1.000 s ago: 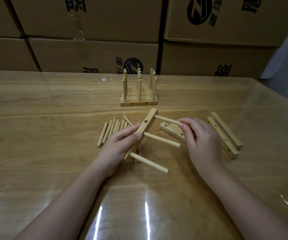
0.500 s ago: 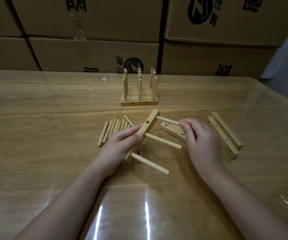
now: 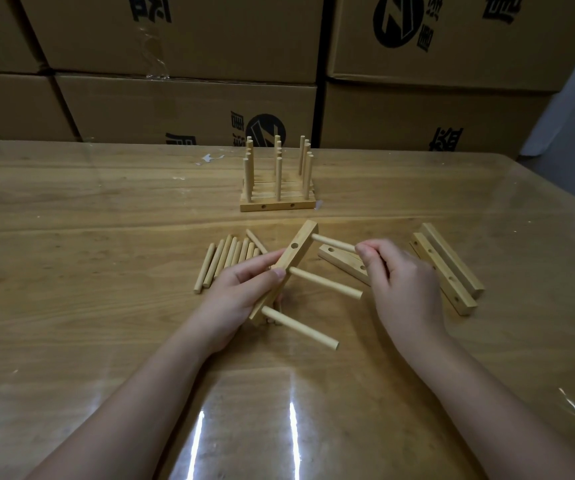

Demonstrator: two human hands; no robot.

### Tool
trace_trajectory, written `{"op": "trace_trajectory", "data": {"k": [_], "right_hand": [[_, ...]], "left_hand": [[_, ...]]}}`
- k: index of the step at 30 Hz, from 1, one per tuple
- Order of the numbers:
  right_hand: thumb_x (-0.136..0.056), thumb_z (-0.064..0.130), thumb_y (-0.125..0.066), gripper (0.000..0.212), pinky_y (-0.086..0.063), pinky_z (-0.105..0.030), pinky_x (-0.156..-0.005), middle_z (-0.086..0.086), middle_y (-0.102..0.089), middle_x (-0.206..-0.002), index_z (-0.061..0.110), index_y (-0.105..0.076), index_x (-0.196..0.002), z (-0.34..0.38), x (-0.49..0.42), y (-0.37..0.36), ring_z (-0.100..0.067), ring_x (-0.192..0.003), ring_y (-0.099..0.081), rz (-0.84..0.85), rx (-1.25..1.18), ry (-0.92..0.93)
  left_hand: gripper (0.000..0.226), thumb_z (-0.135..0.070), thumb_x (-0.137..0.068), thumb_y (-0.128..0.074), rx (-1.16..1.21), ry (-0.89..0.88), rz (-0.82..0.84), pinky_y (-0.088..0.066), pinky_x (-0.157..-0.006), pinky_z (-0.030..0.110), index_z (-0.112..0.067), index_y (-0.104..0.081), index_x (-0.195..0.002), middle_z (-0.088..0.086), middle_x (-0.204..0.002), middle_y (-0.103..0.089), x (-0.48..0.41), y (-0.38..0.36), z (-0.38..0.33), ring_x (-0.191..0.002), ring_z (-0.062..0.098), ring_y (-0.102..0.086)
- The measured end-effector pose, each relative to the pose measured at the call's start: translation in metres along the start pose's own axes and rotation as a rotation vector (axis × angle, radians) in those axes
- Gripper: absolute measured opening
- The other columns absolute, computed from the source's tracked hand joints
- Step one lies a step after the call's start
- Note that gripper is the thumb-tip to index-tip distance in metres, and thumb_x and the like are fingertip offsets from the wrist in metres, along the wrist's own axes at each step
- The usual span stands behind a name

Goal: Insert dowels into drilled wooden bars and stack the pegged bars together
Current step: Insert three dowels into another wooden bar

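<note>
Loose dowels (image 3: 225,261) lie in a row on the table (image 3: 71,306), just left of the left hand (image 3: 241,292). The left hand grips a drilled bar (image 3: 299,242), tilted, with 3 dowels sticking out to the right. The pegged stack (image 3: 277,202) stands behind, apart. The right hand (image 3: 400,282) pinches the top dowel (image 3: 332,242) by its outer end, its other end at the bar's upper hole. 1 bare bar (image 3: 343,260) lies partly under the right hand. 2 more bars (image 3: 445,268) lie side by side, far right.

Matt pale wooden dowels (image 3: 230,258), glossy film-covered table (image 3: 106,323)
</note>
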State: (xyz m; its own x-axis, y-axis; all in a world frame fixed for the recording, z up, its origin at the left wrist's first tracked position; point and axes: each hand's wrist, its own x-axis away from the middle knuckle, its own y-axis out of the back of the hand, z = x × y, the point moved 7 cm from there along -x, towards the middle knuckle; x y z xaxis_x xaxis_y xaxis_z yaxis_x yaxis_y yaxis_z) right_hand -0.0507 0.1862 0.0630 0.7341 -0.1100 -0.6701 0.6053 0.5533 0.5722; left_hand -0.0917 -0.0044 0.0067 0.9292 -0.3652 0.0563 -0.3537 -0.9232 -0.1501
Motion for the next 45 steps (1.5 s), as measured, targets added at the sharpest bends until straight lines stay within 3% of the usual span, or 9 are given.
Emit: {"op": "trace_trajectory", "data": {"k": [3,8,14,21,25,29,37,41,45], "right_hand": [[-0.092,0.011,-0.055,0.015,-0.045,-0.025,-0.053,0.004,-0.061,-0.075,0.006,-0.067,-0.099,0.001,0.001,-0.005,-0.011,-0.064,-0.055,0.004,-0.030,0.016],[-0.093,0.021,-0.050,0.023,-0.048,-0.030,-0.061,-0.002,-0.065,-0.086,0.006,-0.065,-0.103,0.002,0.001,-0.011,-0.018,-0.077,-0.060,0.055,0.044,0.069],[-0.092,0.018,-0.053,0.016,-0.036,-0.028,-0.056,-0.001,-0.059,-0.071,0.007,-0.062,-0.084,0.001,-0.001,-0.013,-0.019,-0.065,-0.054,0.094,0.194,0.106],[-0.093,0.015,-0.052,0.016,-0.021,-0.022,-0.047,0.006,-0.047,-0.060,0.010,-0.062,-0.082,-0.005,0.002,-0.013,-0.016,-0.054,-0.045,0.150,0.222,0.032],[-0.095,0.020,-0.048,0.021,-0.025,-0.023,-0.043,0.005,-0.048,-0.058,0.011,-0.063,-0.084,-0.006,0.002,-0.014,-0.014,-0.051,-0.044,0.191,0.216,0.014],[-0.095,0.022,-0.047,0.024,-0.020,-0.022,-0.043,0.008,-0.044,-0.054,0.011,-0.063,-0.082,-0.007,0.002,-0.014,-0.009,-0.046,-0.039,0.209,0.196,-0.006],[-0.096,0.029,-0.045,0.031,-0.032,-0.032,-0.044,0.002,-0.048,-0.050,0.013,-0.060,-0.074,-0.019,0.001,-0.020,-0.017,-0.047,-0.047,0.287,0.019,-0.132],[-0.095,0.031,-0.046,0.032,-0.027,-0.023,-0.043,0.005,-0.045,-0.049,0.015,-0.059,-0.070,-0.026,0.002,-0.023,-0.008,-0.045,-0.041,0.295,-0.062,-0.224],[-0.095,0.033,-0.046,0.033,-0.032,-0.017,-0.043,0.010,-0.041,-0.043,0.022,-0.055,-0.065,-0.031,0.004,-0.026,-0.003,-0.045,-0.041,0.313,-0.138,-0.313]], "left_hand": [[0.042,-0.025,-0.071,-0.063,0.010,-0.006,-0.005,-0.053,-0.057,0.022,-0.027,-0.069,-0.112,-0.004,-0.089,-0.071,0.000,0.000,0.000,-0.067,0.010,-0.063],[0.041,-0.026,-0.071,-0.062,0.018,-0.014,-0.009,-0.050,-0.050,0.021,-0.025,-0.069,-0.112,-0.001,-0.071,-0.067,0.000,-0.001,-0.001,-0.062,0.010,-0.061],[0.038,-0.025,-0.071,-0.063,-0.006,-0.020,-0.008,-0.053,-0.055,0.022,-0.029,-0.071,-0.108,-0.001,-0.080,-0.070,0.000,-0.001,-0.001,-0.066,0.010,-0.062],[0.033,-0.025,-0.073,-0.063,-0.073,-0.036,-0.014,-0.054,-0.069,0.022,-0.038,-0.072,-0.102,-0.012,-0.100,-0.072,0.000,-0.001,-0.001,-0.079,0.007,-0.066],[0.033,-0.028,-0.070,-0.064,-0.069,-0.041,-0.010,-0.054,-0.068,0.022,-0.038,-0.072,-0.100,-0.010,-0.100,-0.072,0.000,-0.002,-0.001,-0.079,0.008,-0.066],[0.032,-0.024,-0.073,-0.064,-0.088,-0.052,-0.009,-0.053,-0.068,0.019,-0.038,-0.072,-0.101,-0.011,-0.101,-0.073,0.000,-0.002,0.000,-0.082,0.007,-0.067],[0.032,-0.018,-0.081,-0.063,-0.143,-0.066,-0.012,-0.055,-0.070,0.019,-0.045,-0.072,-0.094,-0.017,-0.093,-0.072,0.000,-0.002,-0.002,-0.079,0.004,-0.067],[0.032,-0.014,-0.086,-0.060,-0.173,-0.061,-0.021,-0.053,-0.070,0.021,-0.041,-0.069,-0.102,-0.016,-0.095,-0.072,0.000,-0.001,-0.001,-0.080,0.004,-0.066],[0.032,-0.012,-0.088,-0.059,-0.192,-0.065,-0.015,-0.052,-0.070,0.021,-0.040,-0.068,-0.103,-0.015,-0.096,-0.072,0.000,-0.001,-0.001,-0.081,0.004,-0.066]]}}
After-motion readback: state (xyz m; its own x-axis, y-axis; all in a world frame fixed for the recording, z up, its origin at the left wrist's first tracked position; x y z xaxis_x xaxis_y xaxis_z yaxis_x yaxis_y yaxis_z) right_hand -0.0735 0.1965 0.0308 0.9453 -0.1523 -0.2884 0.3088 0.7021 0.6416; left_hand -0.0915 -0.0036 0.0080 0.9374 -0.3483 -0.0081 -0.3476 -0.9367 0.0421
